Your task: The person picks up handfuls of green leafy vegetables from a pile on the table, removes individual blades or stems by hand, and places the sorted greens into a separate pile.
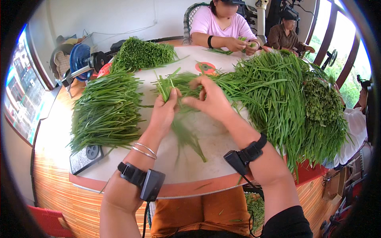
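Note:
My left hand [166,102] grips a small bunch of long flat green leaves [162,87], their lower ends hanging blurred over the table. Just to its right, my right hand [205,96] has its fingers spread and curved, with nothing seen between them. Behind both hands lies a loose spread of the same leaves [184,81]. It runs into a large heap of leaves [276,89] on the right. A neat stack of leaves [107,110] lies on the left, and another pile [140,55] stands behind it with cut ends showing.
The pale table [208,139] has an orange rim. A smartphone [86,159] lies at its left front edge. Across the table a person in a pink shirt [220,26] handles leaves; another person [287,32] sits at the back right. A blue fan [80,62] stands at the left.

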### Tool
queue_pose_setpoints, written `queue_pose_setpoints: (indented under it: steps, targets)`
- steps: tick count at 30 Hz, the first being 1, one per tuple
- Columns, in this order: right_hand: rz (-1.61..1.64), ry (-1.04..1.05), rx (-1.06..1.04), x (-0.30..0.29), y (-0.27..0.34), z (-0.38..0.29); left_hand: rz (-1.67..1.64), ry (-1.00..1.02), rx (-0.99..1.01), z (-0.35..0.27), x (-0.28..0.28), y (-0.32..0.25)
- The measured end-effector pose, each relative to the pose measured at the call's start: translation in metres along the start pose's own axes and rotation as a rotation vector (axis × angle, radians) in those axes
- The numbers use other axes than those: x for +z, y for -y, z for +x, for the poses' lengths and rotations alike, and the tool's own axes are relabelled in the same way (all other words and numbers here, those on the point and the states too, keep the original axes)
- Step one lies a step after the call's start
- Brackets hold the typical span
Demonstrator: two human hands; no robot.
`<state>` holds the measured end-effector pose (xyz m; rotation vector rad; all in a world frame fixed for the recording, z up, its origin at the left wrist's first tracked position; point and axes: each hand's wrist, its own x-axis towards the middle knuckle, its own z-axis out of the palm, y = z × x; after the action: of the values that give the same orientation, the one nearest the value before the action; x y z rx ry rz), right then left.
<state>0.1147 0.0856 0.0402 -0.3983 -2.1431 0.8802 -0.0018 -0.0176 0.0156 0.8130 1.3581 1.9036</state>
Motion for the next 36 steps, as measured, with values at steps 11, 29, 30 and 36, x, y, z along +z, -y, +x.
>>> queue_pose_setpoints:
  steps: [11,29,30,36]
  targets:
    - [-0.399,-0.237,0.086,-0.042,-0.053,0.015,-0.526,0.111,0.009,0.0,-0.005,-0.014]
    - [0.282,0.168,0.165,-0.02,-0.025,0.009,0.009,0.08,-0.194,-0.004,0.003,-0.004]
    - [0.271,0.269,0.189,-0.016,-0.02,0.007,-0.002,0.062,-0.2,-0.003,0.002,-0.003]
    - [0.191,0.652,0.137,-0.009,-0.012,0.001,-0.127,0.02,-0.15,-0.003,-0.003,-0.007]
